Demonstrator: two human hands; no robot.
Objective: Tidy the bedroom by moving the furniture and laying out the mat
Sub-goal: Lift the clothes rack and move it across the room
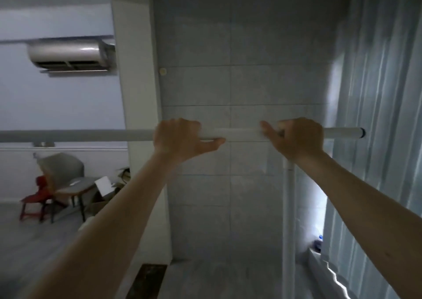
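While it runs level across the view, the white pole point(239, 134) is grasped by the left hand point(180, 138) and right hand point(296, 138).

Grey plank floor point(34, 248) runs off to the left, where a grey chair point(68, 184) stands by the wall with a red stool point(34, 205) pressed against it and what may be an open cardboard box point(100, 205) just beside them.
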